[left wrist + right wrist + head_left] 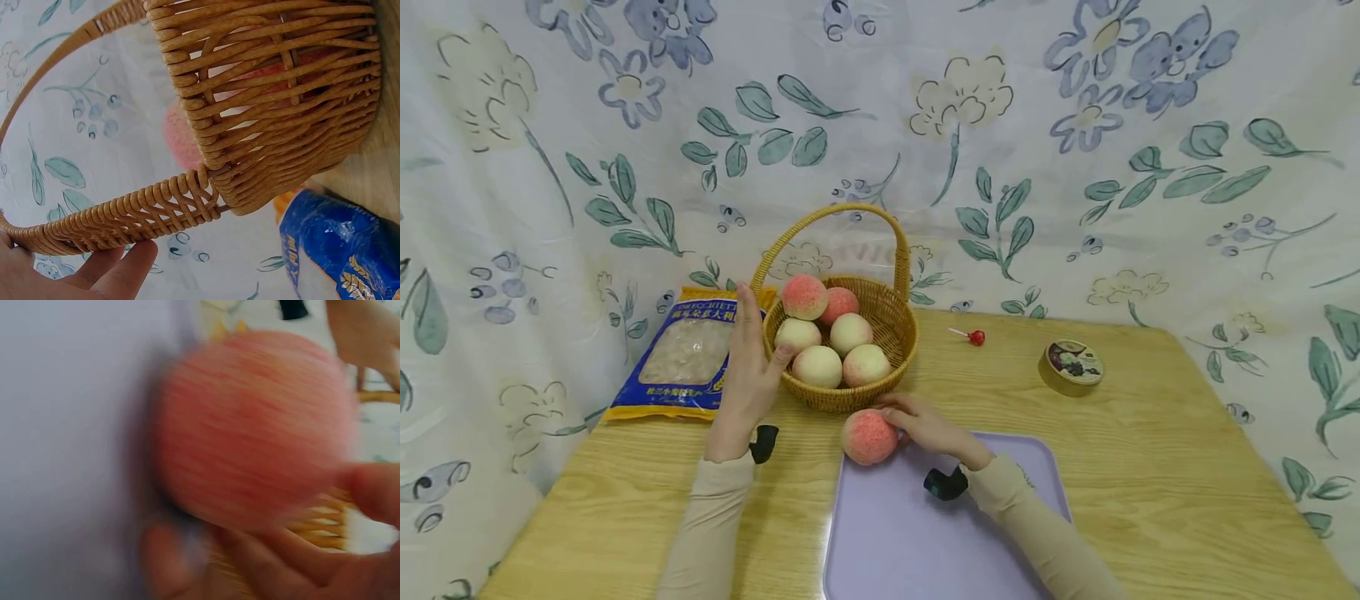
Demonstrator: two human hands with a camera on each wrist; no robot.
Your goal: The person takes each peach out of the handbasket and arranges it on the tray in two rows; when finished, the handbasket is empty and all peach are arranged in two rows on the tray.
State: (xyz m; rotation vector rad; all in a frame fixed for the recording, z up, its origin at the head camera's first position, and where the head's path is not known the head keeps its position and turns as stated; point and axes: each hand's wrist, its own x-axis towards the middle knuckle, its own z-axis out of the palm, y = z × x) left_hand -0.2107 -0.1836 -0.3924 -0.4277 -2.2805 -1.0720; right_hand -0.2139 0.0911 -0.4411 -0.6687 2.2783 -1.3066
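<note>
A peach (pixel 869 437) with a red blush lies at the far left corner of the lilac tray (pixel 925 533). My right hand (pixel 928 429) holds it, its fingers and thumb around the fruit; the same peach (pixel 256 431) looks blurred in the right wrist view. My left hand (pixel 748 383) has its fingers straight, beside the left side of a wicker basket (pixel 831 400). In the left wrist view its fingertips (pixel 134 262) are right at the basket handle (pixel 125 215). Several peaches (pixel 817 367), some red and some pale, sit inside the basket.
A blue and yellow pasta bag (pixel 681 350) lies left of the basket, partly behind my left hand. On the right are a red lollipop (pixel 975 337) and a round tin (pixel 1071 367). A floral curtain (pixel 880 150) hangs behind the wooden table (pixel 1180 467).
</note>
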